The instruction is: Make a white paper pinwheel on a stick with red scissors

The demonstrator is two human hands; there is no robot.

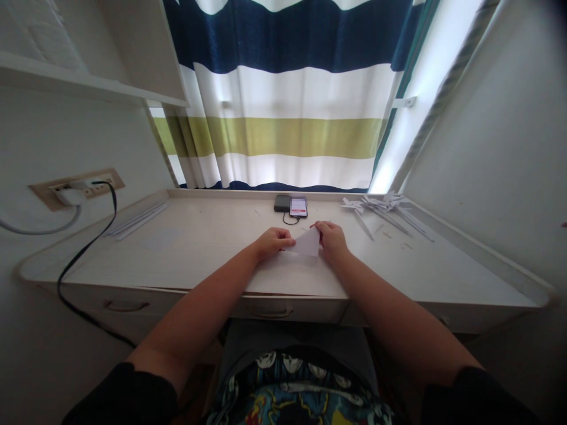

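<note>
A white sheet of paper [307,244], folded to a pointed, roughly triangular shape, is held between my two hands above the middle of the desk. My left hand [273,242] pinches its narrow left corner between thumb and fingers. At the opposite side, my right hand [330,237] grips the taller right edge, with the fingertips near the upper corner. Just behind the paper lie a phone [298,206] with a lit screen and a dark power bank [282,203], joined by a short black cable [290,222].
Several folded white paper pieces [385,205] lie heaped at the back right of the desk [212,248]. Long paper strips [139,219] are stacked at the left. A black cord [84,251] hangs from the wall socket [77,188] over the desk's left side. A striped curtain [287,94] hangs behind.
</note>
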